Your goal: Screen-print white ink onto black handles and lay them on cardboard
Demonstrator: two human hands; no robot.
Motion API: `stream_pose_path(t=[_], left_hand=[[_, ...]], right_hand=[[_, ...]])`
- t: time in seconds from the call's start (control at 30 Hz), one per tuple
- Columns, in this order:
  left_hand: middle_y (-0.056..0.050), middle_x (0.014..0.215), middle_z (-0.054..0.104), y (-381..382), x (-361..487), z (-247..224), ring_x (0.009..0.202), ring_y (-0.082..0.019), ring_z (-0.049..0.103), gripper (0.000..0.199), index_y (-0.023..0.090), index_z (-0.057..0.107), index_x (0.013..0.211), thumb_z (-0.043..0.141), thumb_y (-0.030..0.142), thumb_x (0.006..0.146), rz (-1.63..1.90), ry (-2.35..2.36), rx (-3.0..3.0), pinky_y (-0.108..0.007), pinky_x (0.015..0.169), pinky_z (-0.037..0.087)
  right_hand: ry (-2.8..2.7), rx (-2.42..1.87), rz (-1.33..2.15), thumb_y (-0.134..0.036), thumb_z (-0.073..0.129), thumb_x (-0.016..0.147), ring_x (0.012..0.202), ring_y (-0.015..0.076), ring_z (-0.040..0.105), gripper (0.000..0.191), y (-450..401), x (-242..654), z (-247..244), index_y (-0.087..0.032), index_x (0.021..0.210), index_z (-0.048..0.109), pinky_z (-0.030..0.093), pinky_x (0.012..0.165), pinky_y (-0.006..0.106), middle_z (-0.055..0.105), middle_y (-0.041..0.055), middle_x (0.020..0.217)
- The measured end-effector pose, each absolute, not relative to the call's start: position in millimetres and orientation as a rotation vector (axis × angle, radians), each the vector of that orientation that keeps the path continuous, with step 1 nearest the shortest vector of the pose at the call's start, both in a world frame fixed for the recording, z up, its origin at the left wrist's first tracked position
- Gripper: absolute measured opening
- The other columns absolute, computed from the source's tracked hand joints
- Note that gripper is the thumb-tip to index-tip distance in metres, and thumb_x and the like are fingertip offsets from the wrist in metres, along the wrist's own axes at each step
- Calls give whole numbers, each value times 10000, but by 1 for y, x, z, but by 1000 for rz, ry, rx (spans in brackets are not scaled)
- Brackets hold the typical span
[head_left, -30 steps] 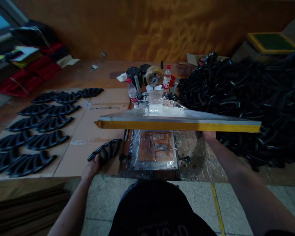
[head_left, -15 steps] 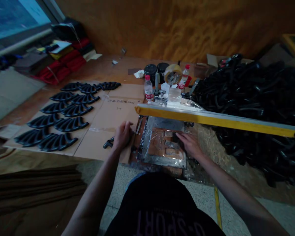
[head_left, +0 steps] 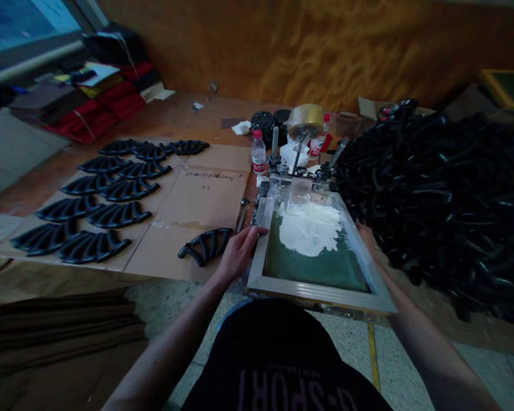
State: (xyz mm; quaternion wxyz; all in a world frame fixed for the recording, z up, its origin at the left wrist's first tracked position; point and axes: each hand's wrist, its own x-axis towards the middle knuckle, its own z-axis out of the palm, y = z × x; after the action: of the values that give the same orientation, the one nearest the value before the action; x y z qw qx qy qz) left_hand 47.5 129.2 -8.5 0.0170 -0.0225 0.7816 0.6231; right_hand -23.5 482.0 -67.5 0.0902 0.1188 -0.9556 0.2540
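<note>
A screen-printing frame (head_left: 314, 291) lies lowered in front of me, with a pale metal rim and green mesh (head_left: 312, 271). A thick patch of white ink (head_left: 312, 228) covers the upper part of the mesh. My left hand (head_left: 239, 253) is closed on the frame's left side, fingers on the rim. On the opposite side, my right hand (head_left: 367, 238) holds the right edge; its fingers are mostly hidden behind the rim. Several curved black tubular pieces (head_left: 205, 245) lie fanned on cardboard, just left of my left hand.
More fanned rows of black pieces (head_left: 120, 214) cover the cardboard sheet (head_left: 205, 197) at left. A big heap of black pieces (head_left: 432, 211) fills the right. Behind the frame stand a red-capped bottle (head_left: 258, 153) and a tape roll (head_left: 307, 120). Red bundles (head_left: 89, 117) sit far left.
The frame has swung down from its raised position and now covers the base plate. My left hand has left the black pieces and moved right to the rim; my right hand has moved outward to the other side.
</note>
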Motion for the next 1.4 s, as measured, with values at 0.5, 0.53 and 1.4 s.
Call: stream_pose_path(t=[0.5, 0.53, 1.4], left_hand=[[8, 713, 582, 130, 56, -106, 668, -149, 549, 569, 204, 486, 1389, 537, 419, 865, 1597, 2413, -252, -249, 627, 424], [9, 711, 585, 130, 57, -105, 663, -149, 550, 567, 206, 496, 1381, 552, 413, 856, 1612, 2406, -274, -249, 624, 426], [11, 632, 500, 135, 36, 14, 537, -88, 436, 589, 150, 686, 1029, 392, 643, 896, 2204, 2149, -154, -203, 497, 349]], right_hand=[[-3026, 1084, 276, -144, 521, 834, 879, 218, 562, 150, 370, -18, -38, -191, 898, 649, 416, 751, 297, 657, 75, 892], [-2969, 1241, 291, -100, 505, 809, 884, 216, 559, 196, 377, -9, -38, -186, 909, 649, 410, 751, 296, 656, 76, 890], [-2741, 163, 834, -431, 486, 924, 789, 194, 589, 423, 457, -105, 24, -167, 1224, 625, 450, 757, 332, 673, 87, 953]])
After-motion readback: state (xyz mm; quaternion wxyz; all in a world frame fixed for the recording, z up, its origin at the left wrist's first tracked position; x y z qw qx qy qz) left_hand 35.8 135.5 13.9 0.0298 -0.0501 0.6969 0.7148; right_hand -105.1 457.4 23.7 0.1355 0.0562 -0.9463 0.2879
